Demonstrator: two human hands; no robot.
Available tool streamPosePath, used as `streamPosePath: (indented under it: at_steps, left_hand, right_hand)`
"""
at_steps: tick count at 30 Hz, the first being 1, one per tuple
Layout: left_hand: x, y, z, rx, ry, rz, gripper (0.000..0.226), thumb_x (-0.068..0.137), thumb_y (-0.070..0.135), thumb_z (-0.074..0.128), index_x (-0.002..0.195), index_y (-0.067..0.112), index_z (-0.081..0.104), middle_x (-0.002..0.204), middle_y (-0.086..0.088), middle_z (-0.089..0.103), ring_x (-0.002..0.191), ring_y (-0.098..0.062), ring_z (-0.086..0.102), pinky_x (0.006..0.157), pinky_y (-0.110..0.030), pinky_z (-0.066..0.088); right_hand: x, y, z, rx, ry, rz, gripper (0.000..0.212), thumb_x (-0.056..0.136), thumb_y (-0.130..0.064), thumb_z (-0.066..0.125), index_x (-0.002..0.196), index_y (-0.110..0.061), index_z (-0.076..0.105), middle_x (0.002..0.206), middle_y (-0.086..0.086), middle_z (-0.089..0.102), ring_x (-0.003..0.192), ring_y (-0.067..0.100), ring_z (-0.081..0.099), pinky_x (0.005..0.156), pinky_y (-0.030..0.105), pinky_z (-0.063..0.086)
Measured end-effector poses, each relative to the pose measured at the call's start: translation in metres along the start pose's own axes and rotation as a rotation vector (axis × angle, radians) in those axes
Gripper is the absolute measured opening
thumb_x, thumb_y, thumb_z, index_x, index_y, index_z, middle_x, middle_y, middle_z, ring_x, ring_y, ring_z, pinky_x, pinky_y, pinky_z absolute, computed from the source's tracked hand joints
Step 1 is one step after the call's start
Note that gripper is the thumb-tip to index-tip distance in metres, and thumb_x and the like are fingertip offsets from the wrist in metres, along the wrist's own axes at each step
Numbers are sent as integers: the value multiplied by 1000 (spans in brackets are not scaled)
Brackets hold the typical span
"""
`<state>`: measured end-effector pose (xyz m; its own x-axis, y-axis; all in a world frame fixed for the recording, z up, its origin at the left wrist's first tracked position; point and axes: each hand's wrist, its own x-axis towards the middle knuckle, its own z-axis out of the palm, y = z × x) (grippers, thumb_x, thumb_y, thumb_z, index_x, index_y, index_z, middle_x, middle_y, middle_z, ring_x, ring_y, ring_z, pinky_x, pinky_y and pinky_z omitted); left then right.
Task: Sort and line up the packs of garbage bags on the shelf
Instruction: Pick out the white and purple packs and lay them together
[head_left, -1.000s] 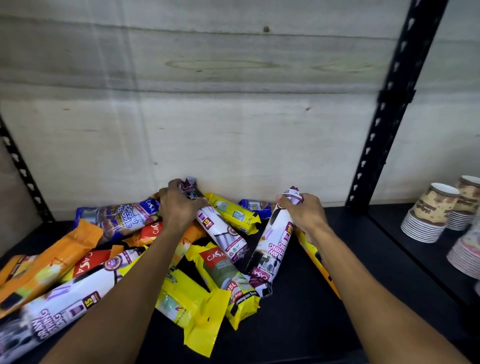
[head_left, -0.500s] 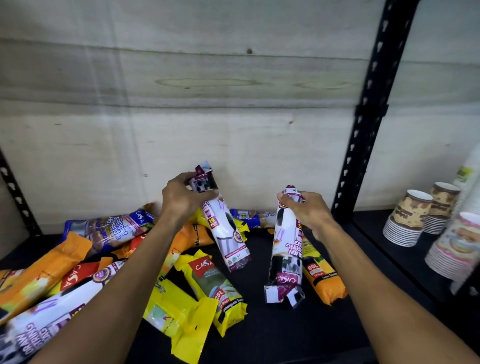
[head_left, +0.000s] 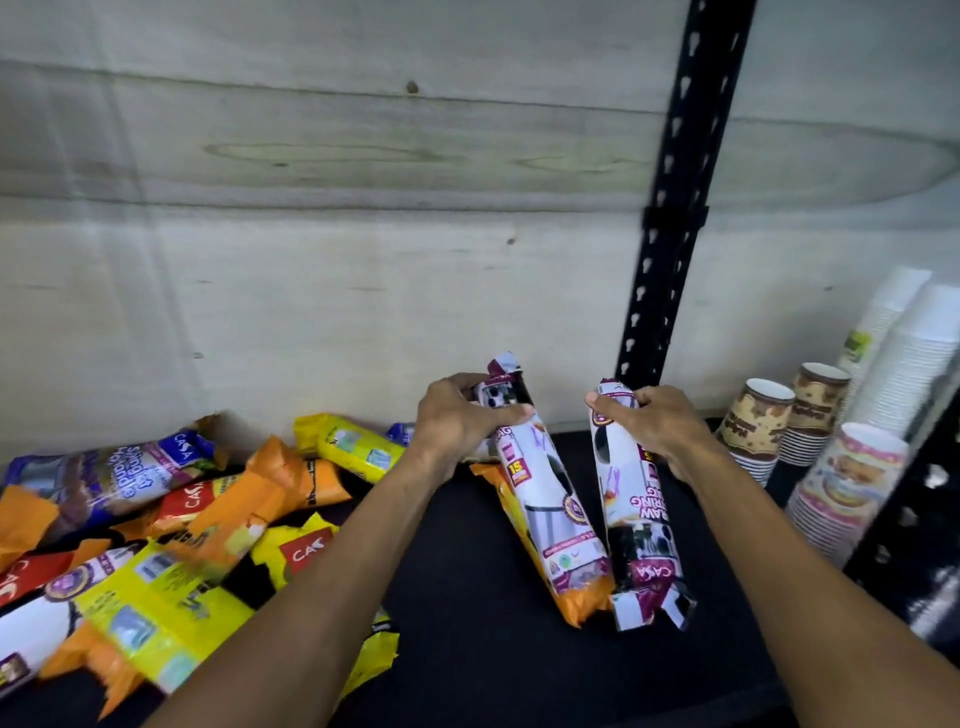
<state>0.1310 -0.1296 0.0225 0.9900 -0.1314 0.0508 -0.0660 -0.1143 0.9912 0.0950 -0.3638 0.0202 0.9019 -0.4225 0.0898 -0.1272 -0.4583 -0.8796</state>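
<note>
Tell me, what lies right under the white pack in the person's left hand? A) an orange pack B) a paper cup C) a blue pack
A: the white pack held by the left hand lies on an orange pack.

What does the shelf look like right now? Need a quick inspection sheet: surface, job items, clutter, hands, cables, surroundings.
Surface: black shelf, bare patch in the middle.
Job's things: two white packs side by side right of centre, left white pack lying on an orange pack, right white pack beside it.
Clutter: unsorted pile of yellow, orange, blue and white packs at left, overlapping.
Grippers: left hand has its grip on the far end of the left white pack; right hand grips the far end of the right one.
Cables: nothing seen.
Surroundings: wooden back wall, black slotted post, stacks of paper cups at right.
</note>
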Motion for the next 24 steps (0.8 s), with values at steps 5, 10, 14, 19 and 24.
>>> streamPosePath:
  at_steps: [5, 10, 14, 19, 24]
  left_hand:
    - [6, -13, 54, 45, -84, -53, 71, 38, 35, 96, 101, 14, 70, 90, -1, 77, 76, -19, 75, 75, -41, 62]
    - [11, -30, 88, 97, -150, -76, 47, 57, 24, 93, 94, 18, 65, 93, -1, 74, 80, -14, 71, 73, -27, 59]
    - [16, -42, 99, 142, -180, -63, 37, 64, 20, 90, 83, 26, 59, 84, 7, 68, 68, 1, 62, 56, -11, 50]
    - [19, -45, 103, 325, -247, -26, 35, 71, 23, 85, 100, 11, 69, 98, 5, 72, 86, -14, 69, 82, -31, 57]
    - [20, -45, 106, 523, -286, 33, 47, 83, 25, 74, 121, 2, 58, 107, -1, 58, 99, -15, 55, 77, -18, 37]
  right_hand:
    - [21, 35, -20, -124, -6, 76, 76, 69, -62, 76, 81, 11, 62, 82, 24, 71, 58, 26, 64, 55, 25, 40]
    - [34, 61, -24, -218, 18, 104, 68, 74, -63, 71, 57, 0, 53, 58, 18, 55, 53, 28, 54, 57, 30, 31]
    - [44, 65, -15, -255, -25, 116, 63, 77, -62, 69, 58, -5, 52, 53, 6, 45, 53, 21, 47, 58, 32, 34]
    - [55, 66, -4, -331, -88, 115, 63, 81, -66, 62, 84, -3, 68, 83, 12, 66, 88, 28, 65, 81, 36, 50]
    - [61, 67, 7, -396, -115, 114, 63, 80, -68, 61, 96, -9, 71, 99, 12, 70, 95, 29, 66, 85, 38, 51]
